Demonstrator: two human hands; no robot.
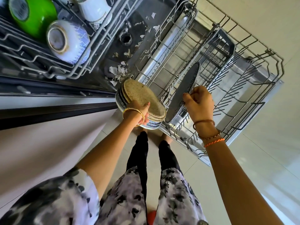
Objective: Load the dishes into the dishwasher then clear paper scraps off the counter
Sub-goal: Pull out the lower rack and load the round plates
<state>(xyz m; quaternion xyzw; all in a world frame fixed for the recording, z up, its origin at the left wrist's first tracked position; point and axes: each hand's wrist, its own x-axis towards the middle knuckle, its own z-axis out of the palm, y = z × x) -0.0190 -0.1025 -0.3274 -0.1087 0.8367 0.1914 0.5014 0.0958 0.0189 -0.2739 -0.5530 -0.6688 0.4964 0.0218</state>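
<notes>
Head view: right hand (198,103) fingers pinch dark plate (181,95) rim; left hand (139,113) grips plate stack (142,101).

A home kitchen. Shown by an open dishwasher with its lower rack (219,88) pulled out toward 2 o'clock over a pale tiled floor (267,159). Upper rack (48,62) at 10 o'clock, loaded with a green bowl (37,18) and white cups (71,43). Light cabinet front (40,140) at 8 o'clock. Stack of plates (142,101) near centre. Bare feet and a flowered house garment (126,197) at 6 o'clock.
</notes>
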